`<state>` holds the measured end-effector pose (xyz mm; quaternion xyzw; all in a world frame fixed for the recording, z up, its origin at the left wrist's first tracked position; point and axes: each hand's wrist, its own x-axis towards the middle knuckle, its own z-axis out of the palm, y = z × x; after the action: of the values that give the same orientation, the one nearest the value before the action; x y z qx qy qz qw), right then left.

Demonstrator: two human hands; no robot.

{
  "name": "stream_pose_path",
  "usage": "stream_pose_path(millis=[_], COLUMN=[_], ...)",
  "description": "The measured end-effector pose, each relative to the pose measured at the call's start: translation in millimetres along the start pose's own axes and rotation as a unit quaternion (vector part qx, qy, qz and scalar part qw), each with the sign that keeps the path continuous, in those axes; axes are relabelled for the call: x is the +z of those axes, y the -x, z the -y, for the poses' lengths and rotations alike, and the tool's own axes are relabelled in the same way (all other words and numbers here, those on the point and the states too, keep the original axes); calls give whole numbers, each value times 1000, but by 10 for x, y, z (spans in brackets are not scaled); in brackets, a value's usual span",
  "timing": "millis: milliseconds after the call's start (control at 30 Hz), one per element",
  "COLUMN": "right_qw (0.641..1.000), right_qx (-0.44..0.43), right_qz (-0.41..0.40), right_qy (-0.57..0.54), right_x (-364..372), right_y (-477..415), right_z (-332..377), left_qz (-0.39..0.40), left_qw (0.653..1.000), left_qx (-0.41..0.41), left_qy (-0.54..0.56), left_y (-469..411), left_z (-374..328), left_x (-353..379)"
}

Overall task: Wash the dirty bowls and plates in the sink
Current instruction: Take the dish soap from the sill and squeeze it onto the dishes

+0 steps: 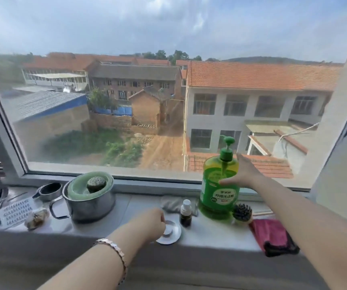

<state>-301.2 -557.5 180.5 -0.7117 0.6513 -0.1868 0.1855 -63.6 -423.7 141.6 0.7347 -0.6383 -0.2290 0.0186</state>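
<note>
A large green pump bottle of dish soap (218, 197) stands on the windowsill (139, 206). My right hand (244, 173) reaches to its right side, thumb across the bottle's front and fingers behind it. My left hand (150, 223), with a bracelet on the wrist, has its fingers curled at the knob of a round metal sink plug (171, 234) lying on the sill's front part. No bowls, plates or sink show in this view.
On the sill stand a small dark dropper bottle (185, 214), a round scrub brush (242, 212), a red cloth (272, 234), a grey rag (171, 203), a steel pot with a green lid (90, 198), a metal cup (50, 191) and a grater (16, 210). The window glass rises right behind.
</note>
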Motion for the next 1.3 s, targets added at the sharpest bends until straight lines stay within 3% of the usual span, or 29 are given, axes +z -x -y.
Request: stream_pose_path(millis=[267, 533, 667, 800, 967, 1100, 1167, 1300], right_qw=[996, 977, 970, 970, 976, 971, 970, 970], right_qx=[-23, -40, -89, -115, -105, -60, -20, 40], right_qz=[-88, -177, -195, -163, -57, 58, 93, 118], right_qy=[19, -107, -117, -139, -180, -225, -225, -209], right_x=[230, 61, -194, -270, 19, 392, 581, 924], right_y=[-98, 451, 1043, 1952, 3091, 3906, 4209, 4658], right_z=[-39, 141, 215, 120, -160, -457, -592, -714], left_qz=[0, -28, -54, -59, 12, 160, 210, 211], left_qw=[1000, 999, 993, 975, 903, 839, 829, 817], left_qx=[-1, 11, 47, 113, 187, 155, 148, 129], left_qy=[-15, 42, 99, 180, 388, 497, 497, 521], left_y=[-281, 208, 614, 1096, 1792, 2310, 2546, 2896], left_z=[128, 159, 84, -100, -304, -195, -119, -26], left_x=[7, -37, -77, 198, 956, 1710, 2026, 2429])
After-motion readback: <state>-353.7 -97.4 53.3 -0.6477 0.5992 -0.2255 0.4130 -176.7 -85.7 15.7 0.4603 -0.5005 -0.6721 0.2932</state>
